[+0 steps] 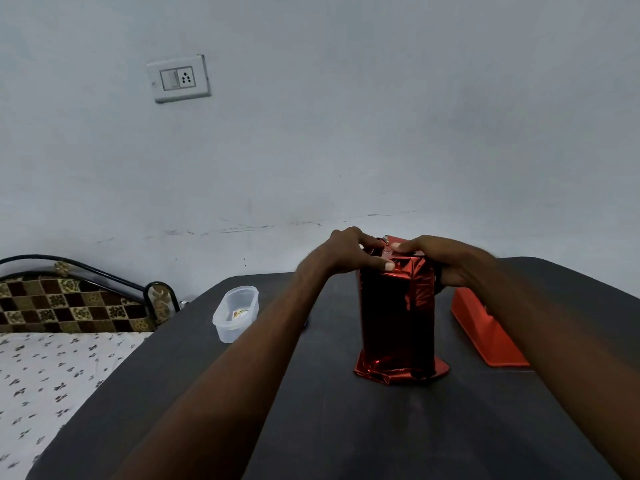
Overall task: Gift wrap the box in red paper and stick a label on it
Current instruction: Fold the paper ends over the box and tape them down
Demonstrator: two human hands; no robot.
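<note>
A box wrapped in shiny red paper (pixel 396 317) stands upright on end on the dark table (pixel 311 410). Crumpled paper flares out round its base. My left hand (pixel 346 252) grips the paper at the top left corner, thumb on the near face and fingers curled over the top. From the right, my right hand (pixel 446 259) holds the top end, with its thumb lying across the folded paper. The top end of the box is mostly hidden by both hands. No label is visible on the box.
A clear plastic container (pixel 235 313) with a small item inside stands left of the box. An orange-red tape dispenser (pixel 485 334) lies to the right. A bed with a patterned sheet (pixel 52 375) adjoins the table's left edge. The wall is close behind.
</note>
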